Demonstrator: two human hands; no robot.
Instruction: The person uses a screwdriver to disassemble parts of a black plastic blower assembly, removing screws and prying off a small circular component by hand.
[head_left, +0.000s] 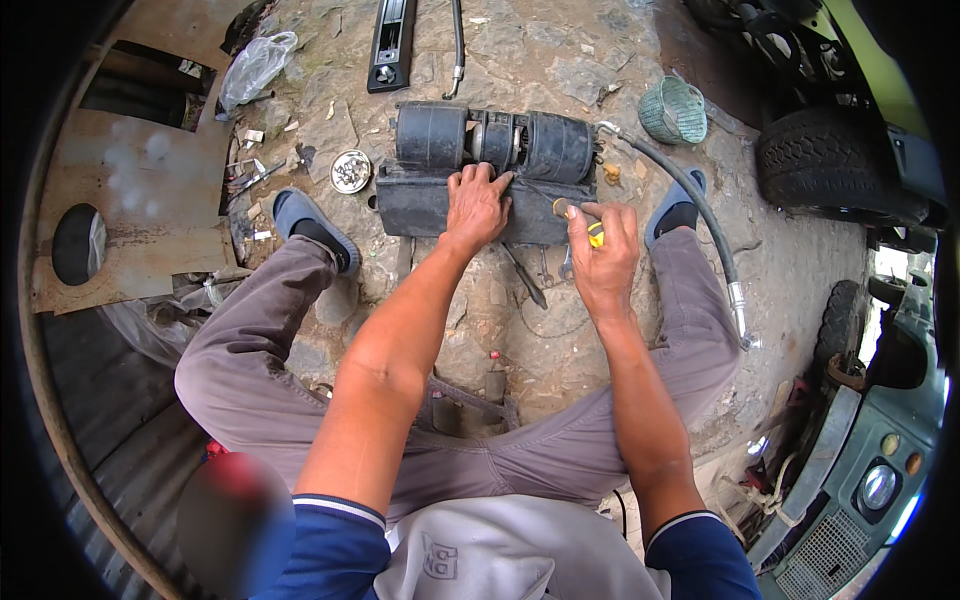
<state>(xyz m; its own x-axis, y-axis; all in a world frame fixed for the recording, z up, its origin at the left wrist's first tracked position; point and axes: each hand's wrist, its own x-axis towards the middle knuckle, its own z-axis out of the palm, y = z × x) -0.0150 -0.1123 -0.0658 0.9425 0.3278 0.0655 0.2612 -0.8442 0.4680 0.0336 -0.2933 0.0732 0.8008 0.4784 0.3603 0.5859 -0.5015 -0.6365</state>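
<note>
A black plastic blower unit (430, 138) with two drum-shaped housings and a motor (494, 138) between them lies on the ground between my feet. My left hand (479, 207) holds its near, box-like part, fingers pressed on the seam below the motor. My right hand (606, 260) is closed around a screwdriver with a yellow and black handle (597, 234). The screwdriver's thin shaft points up and left toward the housing, near my left thumb; its tip is hard to make out. Close below the unit lies a dark pointed tool (524, 277).
A round tin of small screws (350, 171) stands left of the unit. Beyond are a long black vent panel (391, 45), a hose (690, 190) and a green basket (673, 110). A tyre (840, 165) stands at right, rusty sheet metal (150, 190) at left. A blurred person (235, 520) is at lower left.
</note>
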